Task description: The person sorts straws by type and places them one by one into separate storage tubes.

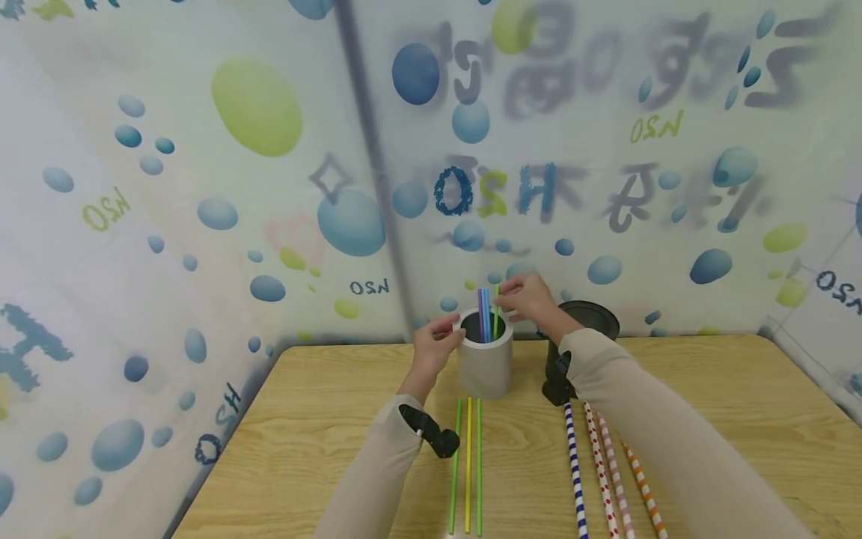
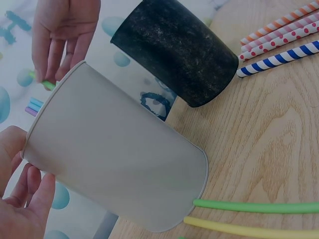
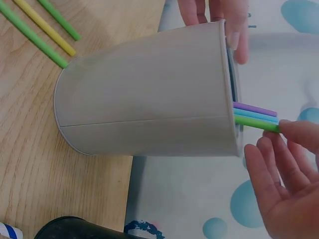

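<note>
A light grey cylindrical container [image 1: 485, 372] stands upright near the table's back edge. My left hand [image 1: 433, 349] holds its rim from the left, with the thumb over the edge. Thumb and fingertips of my right hand [image 1: 528, 299] pinch the upper end of a green straw [image 3: 255, 123], whose lower part is inside the container. Beside it, a purple straw [image 3: 255, 108] and light blue straws [image 3: 255, 115] poke out above the rim. On the table in front lie two green straws [image 1: 454, 466] with a yellow straw [image 1: 468, 466] between them.
A black container [image 2: 177, 52] stands to the right, partly behind my right forearm. Before it lie a blue-striped straw [image 1: 575, 471], a red-dotted straw [image 1: 601, 471], a pink-striped straw [image 1: 616, 479] and an orange-striped straw [image 1: 645, 490]. A patterned curtain [image 1: 269, 187] hangs behind the table.
</note>
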`<state>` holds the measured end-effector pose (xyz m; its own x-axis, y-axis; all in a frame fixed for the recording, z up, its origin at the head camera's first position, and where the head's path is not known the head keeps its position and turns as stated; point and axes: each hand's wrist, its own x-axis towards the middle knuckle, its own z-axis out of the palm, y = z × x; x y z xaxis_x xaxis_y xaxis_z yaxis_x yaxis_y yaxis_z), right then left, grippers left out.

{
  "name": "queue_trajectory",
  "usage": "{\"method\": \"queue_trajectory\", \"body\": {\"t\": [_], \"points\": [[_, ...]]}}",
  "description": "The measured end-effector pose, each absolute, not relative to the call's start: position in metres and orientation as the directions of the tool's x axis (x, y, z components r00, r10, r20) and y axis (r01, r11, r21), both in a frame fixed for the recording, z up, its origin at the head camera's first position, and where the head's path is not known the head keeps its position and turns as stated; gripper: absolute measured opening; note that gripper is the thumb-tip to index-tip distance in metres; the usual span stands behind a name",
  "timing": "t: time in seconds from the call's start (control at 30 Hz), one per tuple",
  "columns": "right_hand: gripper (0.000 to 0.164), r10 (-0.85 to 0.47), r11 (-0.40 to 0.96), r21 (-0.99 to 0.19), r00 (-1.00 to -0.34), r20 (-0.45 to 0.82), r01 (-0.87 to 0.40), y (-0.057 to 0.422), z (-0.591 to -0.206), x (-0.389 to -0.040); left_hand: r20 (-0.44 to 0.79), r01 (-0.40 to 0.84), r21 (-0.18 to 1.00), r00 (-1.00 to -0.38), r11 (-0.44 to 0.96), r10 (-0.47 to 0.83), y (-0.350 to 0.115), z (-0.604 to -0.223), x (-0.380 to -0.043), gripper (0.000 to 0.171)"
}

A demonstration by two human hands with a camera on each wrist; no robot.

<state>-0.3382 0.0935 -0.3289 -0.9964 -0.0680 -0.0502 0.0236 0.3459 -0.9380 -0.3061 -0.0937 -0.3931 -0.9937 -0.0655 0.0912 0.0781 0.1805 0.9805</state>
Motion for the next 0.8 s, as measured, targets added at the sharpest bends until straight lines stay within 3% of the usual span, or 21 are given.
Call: {"method": "queue_trajectory", "body": {"t": [0.8], "points": [[0.031, -0.051, 0.388, -0.919, -0.994, -0.092, 0.066, 0.0910, -0.3395, -0.3452, 0.084, 0.069, 0.981, -0.993, 0.179, -0.077, -0.0938, -0.3966, -0.3090, 0.032]]}}
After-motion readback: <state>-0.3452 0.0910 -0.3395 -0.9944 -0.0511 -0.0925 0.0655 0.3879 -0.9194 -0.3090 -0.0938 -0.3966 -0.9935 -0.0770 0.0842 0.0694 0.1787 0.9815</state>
